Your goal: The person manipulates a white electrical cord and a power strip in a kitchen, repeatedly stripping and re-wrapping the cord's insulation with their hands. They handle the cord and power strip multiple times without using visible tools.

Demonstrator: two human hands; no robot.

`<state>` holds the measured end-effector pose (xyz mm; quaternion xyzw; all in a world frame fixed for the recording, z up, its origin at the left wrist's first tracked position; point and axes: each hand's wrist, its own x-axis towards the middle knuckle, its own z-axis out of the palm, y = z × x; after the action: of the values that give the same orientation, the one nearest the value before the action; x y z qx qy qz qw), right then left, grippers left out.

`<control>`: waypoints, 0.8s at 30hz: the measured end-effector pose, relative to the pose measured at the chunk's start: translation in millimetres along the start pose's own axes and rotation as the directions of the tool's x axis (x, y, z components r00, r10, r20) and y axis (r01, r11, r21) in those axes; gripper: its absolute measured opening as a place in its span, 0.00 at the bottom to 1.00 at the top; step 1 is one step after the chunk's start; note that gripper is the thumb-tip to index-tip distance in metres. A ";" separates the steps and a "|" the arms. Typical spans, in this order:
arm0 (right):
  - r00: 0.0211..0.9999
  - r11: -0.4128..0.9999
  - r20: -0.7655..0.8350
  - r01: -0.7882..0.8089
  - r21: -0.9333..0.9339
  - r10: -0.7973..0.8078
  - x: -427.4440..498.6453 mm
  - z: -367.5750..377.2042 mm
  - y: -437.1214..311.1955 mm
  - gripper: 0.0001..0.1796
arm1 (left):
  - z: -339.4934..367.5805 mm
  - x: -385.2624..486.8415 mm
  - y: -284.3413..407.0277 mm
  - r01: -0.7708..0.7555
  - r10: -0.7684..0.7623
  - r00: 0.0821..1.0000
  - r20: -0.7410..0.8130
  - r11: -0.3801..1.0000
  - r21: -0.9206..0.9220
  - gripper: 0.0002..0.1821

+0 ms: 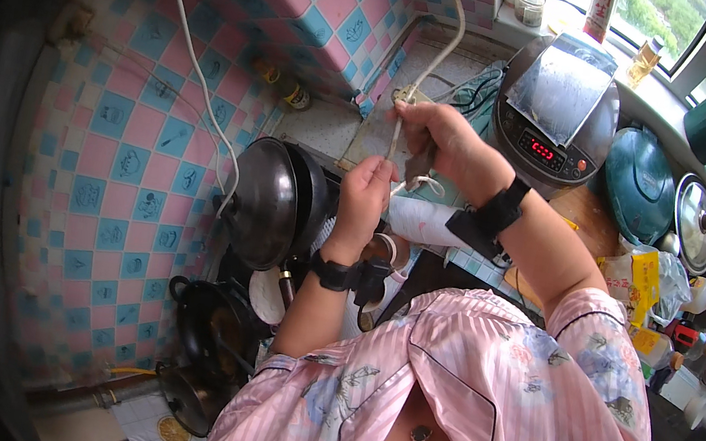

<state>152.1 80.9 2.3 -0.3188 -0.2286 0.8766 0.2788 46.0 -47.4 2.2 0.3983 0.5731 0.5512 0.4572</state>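
Note:
A white cord (449,41) hangs from the top of the view down to my hands. My right hand (449,136) pinches it between thumb and fingers near a knot-like lump. Just below, my left hand (363,188) is closed around the same cord, thumb on top. Between the two hands the cord runs nearly straight, and a loose loop (427,182) of it curls out beside my left hand. The right hand's lower fingers are in shadow, so I cannot tell whether they hold anything else. Under the hands lies a white paper roll (426,221).
A multicooker (557,114) with a lit display stands ahead right. Lidded pans (264,201) and a black wok (213,323) line the tiled wall at left. Another white cable (196,60) hangs there. A green lid (639,183), glass lid (694,221) and food bags (632,283) sit at right.

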 end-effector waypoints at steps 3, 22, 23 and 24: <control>0.995 0.991 0.077 -0.054 -0.120 0.063 5.2 -1.9 -21.1 0.09 | -1.0 -1.4 2.7 -0.019 0.018 1.000 0.011 0.999 0.030 0.14; 0.996 0.996 0.020 0.084 -0.011 -0.084 5.4 -5.6 -38.2 0.07 | -9.8 -1.6 1.5 -0.003 0.000 1.000 0.030 0.995 0.096 0.14; 0.995 0.995 -0.009 0.098 -0.023 -0.099 2.9 -5.1 -26.1 0.07 | -9.4 -1.6 0.8 0.011 -0.014 1.000 0.021 0.993 0.118 0.14; 0.996 1.000 0.090 0.018 -0.013 -0.017 -0.8 -6.0 -18.7 0.07 | -9.0 -1.4 -0.1 -0.004 0.001 1.000 0.020 0.993 0.115 0.14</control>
<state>163.1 95.6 9.4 -0.2789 -0.2496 0.8860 0.2736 37.8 -51.1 2.0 0.4300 0.5988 0.5141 0.4384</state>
